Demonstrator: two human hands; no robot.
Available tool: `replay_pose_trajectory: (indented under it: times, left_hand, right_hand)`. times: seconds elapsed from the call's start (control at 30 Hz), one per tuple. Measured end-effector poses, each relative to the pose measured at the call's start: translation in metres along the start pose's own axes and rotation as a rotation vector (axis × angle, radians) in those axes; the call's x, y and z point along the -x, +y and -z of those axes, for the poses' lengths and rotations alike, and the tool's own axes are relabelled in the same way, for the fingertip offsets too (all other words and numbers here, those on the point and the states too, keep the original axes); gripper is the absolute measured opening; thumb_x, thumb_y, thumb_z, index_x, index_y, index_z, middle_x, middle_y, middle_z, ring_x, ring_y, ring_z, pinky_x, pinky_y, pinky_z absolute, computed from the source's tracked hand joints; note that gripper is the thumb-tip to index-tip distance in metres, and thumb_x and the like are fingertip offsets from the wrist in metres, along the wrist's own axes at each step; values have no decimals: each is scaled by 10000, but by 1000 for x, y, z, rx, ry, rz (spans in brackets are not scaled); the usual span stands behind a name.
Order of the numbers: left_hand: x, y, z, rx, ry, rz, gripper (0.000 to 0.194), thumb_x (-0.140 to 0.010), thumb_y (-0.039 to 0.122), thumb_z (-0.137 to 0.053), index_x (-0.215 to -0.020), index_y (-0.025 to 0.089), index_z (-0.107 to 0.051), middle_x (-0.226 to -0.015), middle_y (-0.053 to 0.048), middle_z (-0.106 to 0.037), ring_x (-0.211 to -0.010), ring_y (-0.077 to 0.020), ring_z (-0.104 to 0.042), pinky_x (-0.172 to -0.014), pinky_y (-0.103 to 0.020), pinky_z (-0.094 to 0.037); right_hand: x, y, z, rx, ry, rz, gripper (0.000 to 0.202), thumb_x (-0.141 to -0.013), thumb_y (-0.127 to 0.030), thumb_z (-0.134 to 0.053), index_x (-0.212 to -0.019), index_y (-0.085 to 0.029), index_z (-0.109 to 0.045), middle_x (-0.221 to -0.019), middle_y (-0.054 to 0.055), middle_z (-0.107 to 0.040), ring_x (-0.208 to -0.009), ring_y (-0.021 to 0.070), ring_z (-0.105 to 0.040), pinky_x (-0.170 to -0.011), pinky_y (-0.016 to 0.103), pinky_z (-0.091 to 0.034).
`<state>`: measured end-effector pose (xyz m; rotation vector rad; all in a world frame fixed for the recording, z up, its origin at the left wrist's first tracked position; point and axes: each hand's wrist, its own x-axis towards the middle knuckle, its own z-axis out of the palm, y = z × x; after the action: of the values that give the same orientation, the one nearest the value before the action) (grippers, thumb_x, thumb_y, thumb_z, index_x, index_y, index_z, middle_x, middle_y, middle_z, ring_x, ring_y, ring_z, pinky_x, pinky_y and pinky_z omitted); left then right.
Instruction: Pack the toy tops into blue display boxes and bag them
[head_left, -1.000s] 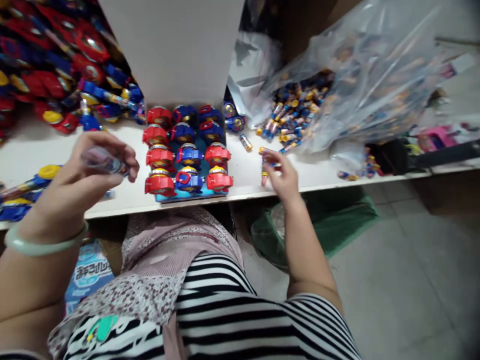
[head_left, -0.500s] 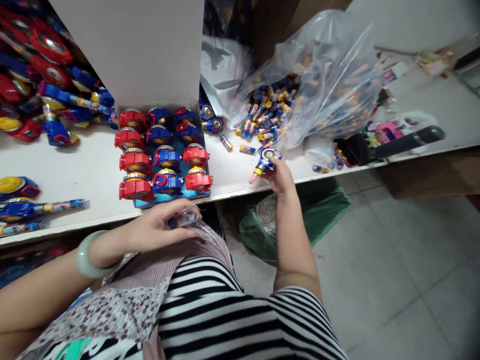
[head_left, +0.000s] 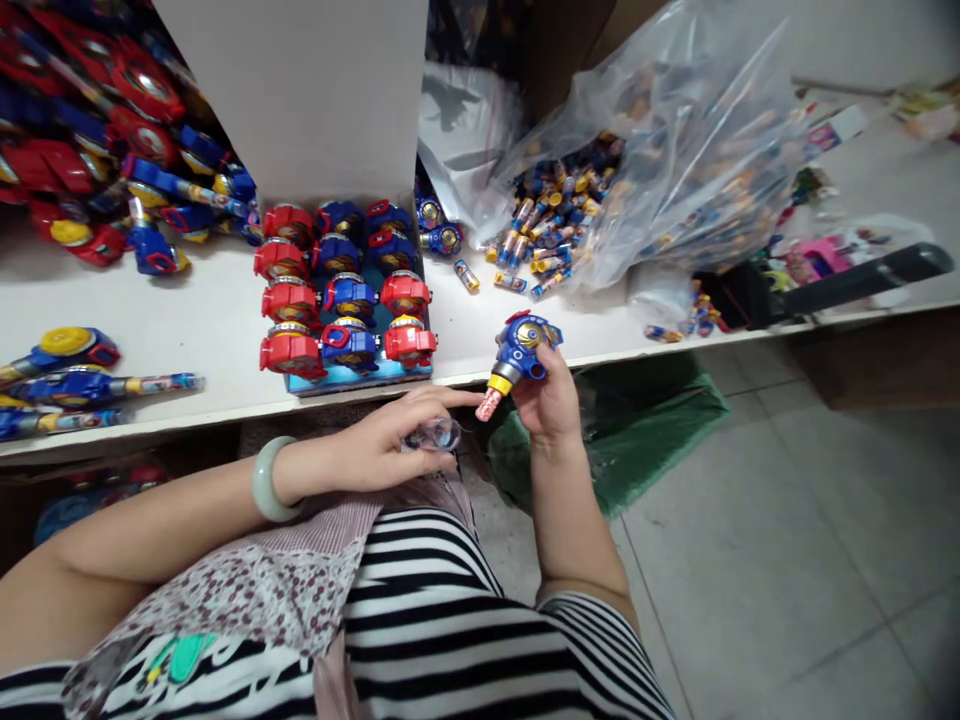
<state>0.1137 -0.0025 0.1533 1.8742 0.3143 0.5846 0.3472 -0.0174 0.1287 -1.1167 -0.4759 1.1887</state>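
Note:
In my right hand [head_left: 553, 400] is a blue toy [head_left: 523, 345] with a round gold-and-silver disc. A yellow collar and a short tube of pink-and-white pieces [head_left: 490, 403] point down and left from it. My left hand [head_left: 386, 440] curls around a small clear plastic cap [head_left: 433, 434]. Its index finger stretches out to the end of the tube, touching it or very close. Just left of the toy, an open display box [head_left: 360, 384] holds rows of red toys [head_left: 291, 350] and blue toys [head_left: 349, 343].
A clear bag [head_left: 697, 150] spills small labelled tubes [head_left: 555, 200] across the white table [head_left: 457, 350]. More red and blue toys [head_left: 142, 90] are heaped at left, with several blue toys [head_left: 82, 385] near the edge. A green bag [head_left: 660, 430] hangs below.
The toy in my right hand has come closer and lower, toward my left hand. My left hand has moved right with the clear cap and stretched its index finger to the tube.

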Motion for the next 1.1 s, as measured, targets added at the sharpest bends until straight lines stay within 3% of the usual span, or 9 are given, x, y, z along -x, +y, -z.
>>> replay_pose_trajectory:
  times: [0.23,0.43,0.53,0.63,0.7,0.8,0.97,1.1]
  left_hand:
    - [8,-4,7,33,73,91,138,-930,282,-628,-958,150,-599,-1434,-163,-558,-1293,-240,-564,-1096,-390,-459]
    - [3,-3,2,92,-36,-17,143,-918,235,-642,-1038,163,-611,-1428,-152,-568,-1319,-240,-543,-1125,-408,-424]
    - [4,-4,2,124,22,40,172,-916,263,-650,-1053,164,-614,-1373,-137,-596,-1241,-227,-582,-1046,-357,-465]
    - [6,-10,3,101,120,206,199,-909,318,-651,-1001,147,-609,-1102,-86,-663,-968,-168,-626,-856,-279,-498]
    - [6,-15,2,56,141,315,227,-894,354,-657,-922,141,-585,-871,-18,-616,-765,-119,-551,-725,-242,-459]
    - [3,-23,-2,-7,126,358,260,-874,381,-658,-861,144,-552,-778,18,-547,-706,-105,-469,-679,-231,-403]
    - [0,-31,-2,-108,82,358,208,-883,341,-622,-895,147,-548,-823,2,-569,-752,-128,-483,-709,-243,-392]
    - [-2,-30,0,-148,33,343,188,-894,321,-614,-885,150,-536,-834,-1,-576,-752,-132,-490,-700,-241,-374]
  right_hand:
    - [2,3,4,-16,-37,22,441,-698,-478,-760,-1040,-230,-635,-921,-13,-736,-789,117,-675,-660,215,-584]
    - [4,7,8,-40,-25,11,415,-711,-445,-760,-1044,-228,-641,-949,-5,-743,-789,121,-682,-651,222,-588]
    - [5,8,9,-54,-5,20,404,-699,-432,-767,-1024,-223,-650,-952,8,-747,-786,126,-687,-659,229,-594]
    - [7,6,10,-65,-14,32,440,-694,-471,-767,-1046,-242,-639,-951,6,-742,-784,131,-685,-664,241,-598]
    - [11,5,9,-46,-27,45,470,-716,-501,-750,-1103,-268,-621,-990,5,-735,-811,133,-685,-676,249,-602]
    - [19,2,3,31,-61,114,488,-760,-492,-717,-1197,-320,-584,-1107,13,-705,-907,154,-686,-750,306,-623]
    - [27,1,-11,117,-11,313,482,-799,-452,-664,-1260,-364,-558,-1224,29,-643,-1025,195,-666,-831,410,-633]
    - [29,5,-19,180,-10,360,500,-791,-428,-672,-1271,-380,-541,-1297,22,-596,-1113,222,-630,-860,449,-626]
